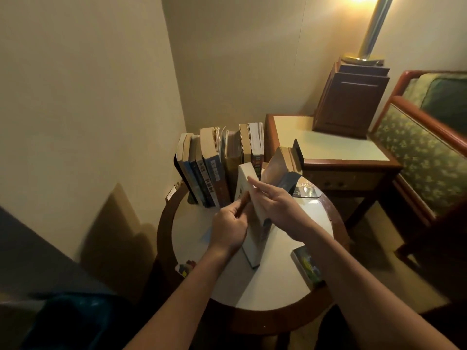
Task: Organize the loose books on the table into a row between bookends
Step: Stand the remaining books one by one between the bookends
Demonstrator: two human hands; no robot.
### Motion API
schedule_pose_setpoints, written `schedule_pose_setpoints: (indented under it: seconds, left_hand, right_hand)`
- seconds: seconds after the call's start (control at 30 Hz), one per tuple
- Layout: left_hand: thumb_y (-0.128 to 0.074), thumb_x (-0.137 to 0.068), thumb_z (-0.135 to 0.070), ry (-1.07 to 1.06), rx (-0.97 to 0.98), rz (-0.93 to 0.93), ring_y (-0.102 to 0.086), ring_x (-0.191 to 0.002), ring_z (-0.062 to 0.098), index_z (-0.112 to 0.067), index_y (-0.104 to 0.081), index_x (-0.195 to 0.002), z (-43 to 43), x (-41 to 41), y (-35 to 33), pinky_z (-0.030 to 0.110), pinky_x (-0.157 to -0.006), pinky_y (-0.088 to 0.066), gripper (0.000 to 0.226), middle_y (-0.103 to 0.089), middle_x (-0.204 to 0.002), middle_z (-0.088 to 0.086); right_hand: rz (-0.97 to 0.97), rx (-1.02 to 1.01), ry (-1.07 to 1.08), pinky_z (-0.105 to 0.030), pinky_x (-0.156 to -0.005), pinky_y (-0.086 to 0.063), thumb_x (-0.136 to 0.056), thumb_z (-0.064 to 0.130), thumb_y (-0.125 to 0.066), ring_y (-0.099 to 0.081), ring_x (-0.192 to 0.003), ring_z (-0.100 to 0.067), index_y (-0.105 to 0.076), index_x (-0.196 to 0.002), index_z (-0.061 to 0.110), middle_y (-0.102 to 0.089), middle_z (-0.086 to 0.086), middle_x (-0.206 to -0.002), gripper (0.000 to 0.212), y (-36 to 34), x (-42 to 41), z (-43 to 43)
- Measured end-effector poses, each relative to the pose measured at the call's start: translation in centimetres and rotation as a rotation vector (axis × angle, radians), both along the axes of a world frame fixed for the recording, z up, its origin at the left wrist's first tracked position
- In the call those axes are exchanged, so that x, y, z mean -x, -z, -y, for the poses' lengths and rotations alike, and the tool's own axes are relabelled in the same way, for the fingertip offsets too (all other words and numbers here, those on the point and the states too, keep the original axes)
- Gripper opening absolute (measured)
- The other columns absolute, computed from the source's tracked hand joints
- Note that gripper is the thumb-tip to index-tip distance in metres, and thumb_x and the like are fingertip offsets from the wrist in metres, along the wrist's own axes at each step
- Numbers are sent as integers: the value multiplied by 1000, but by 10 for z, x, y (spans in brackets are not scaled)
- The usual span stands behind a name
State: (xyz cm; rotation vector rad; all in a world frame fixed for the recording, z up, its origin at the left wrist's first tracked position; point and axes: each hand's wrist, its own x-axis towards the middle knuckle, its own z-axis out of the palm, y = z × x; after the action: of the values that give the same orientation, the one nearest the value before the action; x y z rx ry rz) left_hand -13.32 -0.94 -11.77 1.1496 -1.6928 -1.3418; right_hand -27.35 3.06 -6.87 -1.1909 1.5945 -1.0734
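Table (285,289): round, white top with a wooden rim, carrying all the books.
Row of books (214,170): standing upright along the far edge, spines facing the person.
Left bookend (179,170): dark, bracing the row's left end.
Right bookend (298,150): dark, standing at the far right, well apart from the upright row.
Leaning books (278,162): tilting against the right bookend, leaving a gap between them and the row.
Pale book (257,239): standing on its lower edge on the table, tilted, in front of the gap.
Left hand (228,227): gripping the pale book's left side, fingers curled against it.
Right hand (276,202): pinching the pale book's upper edge, fingers reaching along it.
Dark book (307,267): lying flat at the table's right rim.
Blue book (304,190): lying flat just beside the leaning books.
Side table (328,145): standing to the right, bearing a wooden box (350,102) and a lit lamp (374,29).
Armchair (417,152): green patterned, sitting at the far right.
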Motion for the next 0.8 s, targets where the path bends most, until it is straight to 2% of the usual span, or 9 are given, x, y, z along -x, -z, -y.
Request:
schedule_pose_setpoints:
  seconds: [0.1, 0.27, 0.33, 0.43, 0.5, 0.57, 0.67, 0.73, 0.8]
  left_hand:
    - [-49, -102, -43, 61, 10, 78, -66, -84, -3, -29, -66, -121, -8, 3, 12, 21, -70, -53, 30, -73, -104, -4]
    - [-43, -106, -23, 267, 117, 279, -52, -120, 3, -43, -31, -152, -11, -2, 22, 20, -91, -46, 51, -48, -130, -21]
    - [-45, -105, -22, 334, 83, 303, -55, -122, 9, -48, -40, -145, -4, -8, 22, 21, -92, -50, 48, -52, -139, -14]
    - [-47, -103, -19, 309, 60, 315, -63, -79, 4, -38, -65, -124, 13, -15, 13, 12, -57, -46, 33, -70, -108, -3]
    - [-47, -101, -8, 204, 128, 316, -54, -54, -2, -26, -64, -131, 31, -16, 5, 12, -46, -39, 39, -73, -107, -2]
    - [-47, -100, -6, 109, 296, 349, -51, -47, 0, -25, -60, -136, 47, -13, -9, 14, -44, -39, 43, -73, -113, -3]
    - [-50, -96, -2, 80, 612, 366, -71, -90, 15, -17, -59, -137, 70, 1, -31, 29, -76, -59, 45, -70, -123, 5]
    - [-50, -92, 0, 102, 816, 399, -62, -122, 24, -13, -59, -137, 86, 14, -39, 45, -100, -53, 47, -62, -137, 7]
    - [-47, -91, -1, 133, 895, 498, -51, -135, 26, -13, -53, -142, 98, 28, -46, 51, -108, -46, 52, -52, -148, 7]
  right_hand:
    - [-197, -87, -66, -31, -78, -53, -102, 32, -54, -56, -113, -14, -34, -151, 49, -51, 2, -136, 56, -13, 4, 9]
    - [-577, -150, -29, -32, -76, -55, -99, 19, -58, -55, -126, -33, -52, -143, 36, -50, -10, -146, 48, -18, 11, 25]
    - [-687, -122, -43, -39, -82, -59, -97, 19, -60, -57, -124, -36, -56, -140, 34, -51, -13, -146, 46, -16, 18, 20]
    - [-760, -96, -66, -40, -78, -63, -95, 19, -63, -63, -116, -34, -55, -140, 34, -55, -15, -143, 49, -19, 30, 2]
    - [-769, -75, -53, -39, -73, -63, -94, 17, -64, -67, -111, -32, -54, -141, 32, -58, -16, -140, 51, -28, 39, -11]
    - [-757, -54, -18, -34, -67, -63, -94, 16, -65, -69, -107, -30, -52, -142, 31, -60, -18, -136, 52, -42, 48, -24]
    - [-789, 38, 86, -14, -54, -54, -95, 15, -64, -69, -87, -17, -50, -143, 29, -66, -17, -125, 52, -72, 62, -40]
    - [-789, 99, 166, -7, -48, -49, -95, 16, -65, -62, -72, -7, -50, -143, 29, -68, -15, -121, 52, -94, 70, -45]
    - [-792, 163, 238, -8, -48, -48, -94, 17, -67, -60, -79, -9, -52, -142, 30, -65, -14, -127, 52, -109, 79, -43]
